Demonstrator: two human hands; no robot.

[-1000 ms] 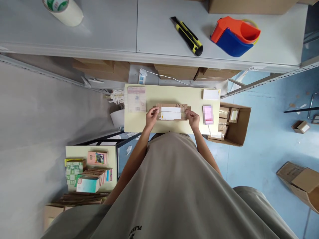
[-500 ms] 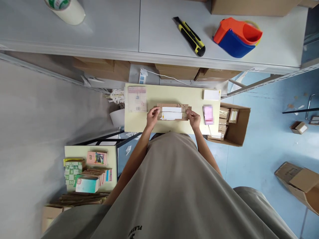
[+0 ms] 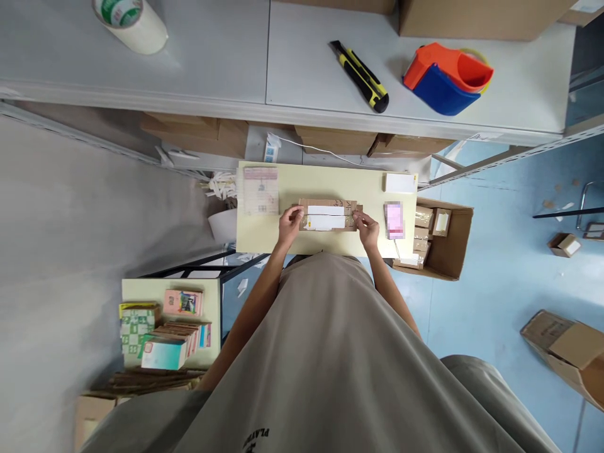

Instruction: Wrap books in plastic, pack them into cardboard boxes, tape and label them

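A flat brown cardboard package [image 3: 325, 227] lies on the pale yellow table [image 3: 264, 236] in front of me. White labels [image 3: 326, 221] cover its middle, and clear tape shines near its right end. My left hand [image 3: 290, 224] pinches its left edge. At the right end, my right hand [image 3: 367, 228] has thumb and fingers closed on the cardboard. Right of that hand lies a phone [image 3: 394, 221] with a blurred pink screen and a cable. A white box or label stack [image 3: 400, 183] sits behind the phone. Printed sheets [image 3: 261, 190] lie to the left.
Above the table, a grey shelf [image 3: 212, 69] holds a utility knife [image 3: 361, 77], a red and blue tape dispenser [image 3: 446, 78] and a tape roll [image 3: 134, 25]. An open carton [image 3: 455, 245] with small packages adjoins the table's right. Books [image 3: 165, 352] stand on a lower left table.
The whole view has shifted slightly, so the shelf things appear a little lower. Both hands keep their hold on the package, which has hardly moved on the table.
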